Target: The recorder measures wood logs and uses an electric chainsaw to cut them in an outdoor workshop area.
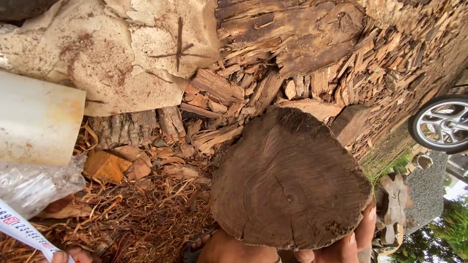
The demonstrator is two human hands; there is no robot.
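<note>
The log round [290,180], a thick dark slice of trunk with its cracked cut face toward the camera, sits low and right of centre, held from below by the right hand [341,246], fingers curled up over its lower right rim. The left hand [66,255] shows only fingertips at the bottom left corner, pinching a white measuring tape [24,231]. Beside it lie crumpled clear plastic [34,185] and a pale pipe [39,122]; behind, split firewood [302,63]; far right, a wheel [441,124]
</note>
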